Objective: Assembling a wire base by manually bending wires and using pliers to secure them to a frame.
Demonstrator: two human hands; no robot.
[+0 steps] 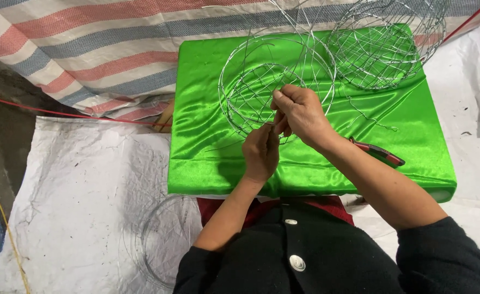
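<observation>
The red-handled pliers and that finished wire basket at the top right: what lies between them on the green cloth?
In the head view, one loose crooked piece of wire lies on the green cloth between the pliers and the finished wire basket; otherwise that stretch is bare.

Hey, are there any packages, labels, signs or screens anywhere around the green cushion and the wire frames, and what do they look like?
None in view: no package, label, sign or screen.
The nearest thing to packaging is loose sheeting:
Striped tarp, behind the green cushion: woven, red, blue and white bands.
White plastic sheet, lower left on the floor: crinkled, plain.
</observation>
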